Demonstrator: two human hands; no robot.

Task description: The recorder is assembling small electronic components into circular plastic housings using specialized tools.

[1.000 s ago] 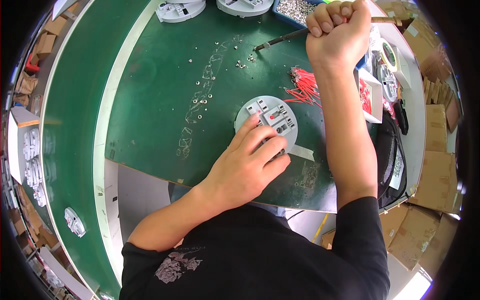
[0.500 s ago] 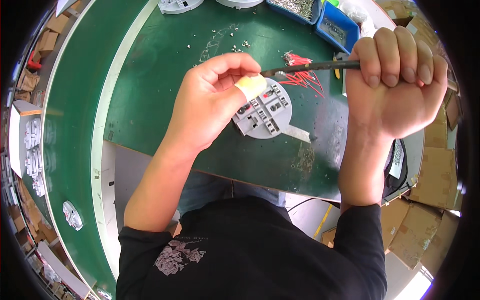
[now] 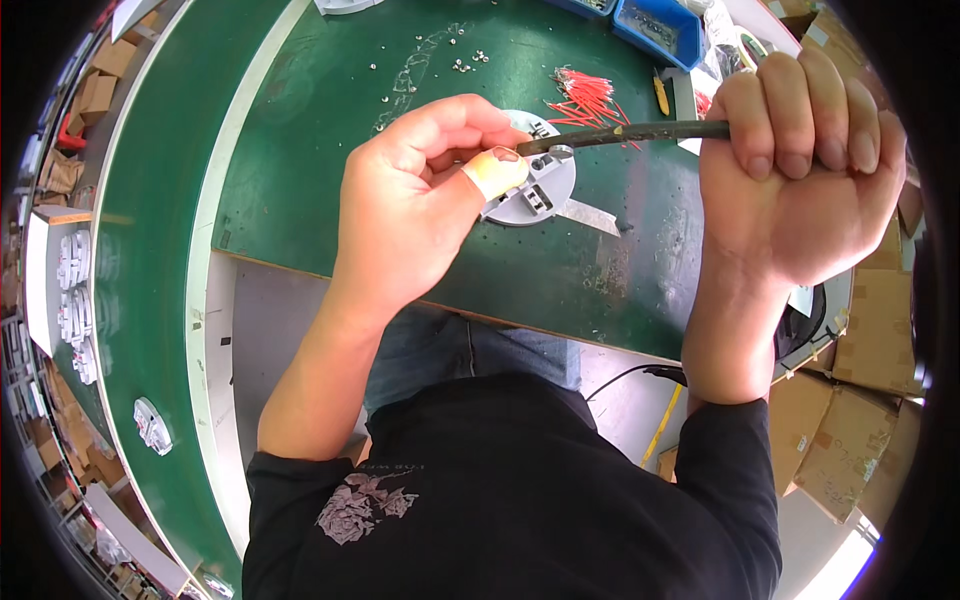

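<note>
A thin dark rod point(image 3: 645, 131) runs roughly level between my hands, above the table. My right hand point(image 3: 800, 195) is closed around its right end, palm side showing, and whatever handle it has is hidden in the fist. My left hand point(image 3: 405, 210), yellow tape wrapped on its thumb, pinches at the rod's left tip; anything small between those fingertips is hidden. A small silver metal piece point(image 3: 562, 153) shows against the rod's underside near that tip. Below lies a round grey plastic housing point(image 3: 535, 200) with dark slots, partly covered by my left hand.
Behind the rod lies a bundle of red wires point(image 3: 583, 92), with a yellow-handled tool point(image 3: 661, 95) to its right. Small metal parts point(image 3: 465, 65) are scattered on the green table point(image 3: 330, 150). A blue bin point(image 3: 660, 35) stands far right. Another grey housing point(image 3: 152, 425) sits on the left-hand green strip.
The view has shifted, so the table and housing appear higher up. Both hands keep their hold on the rod, with the left tip now covering more of the housing.
</note>
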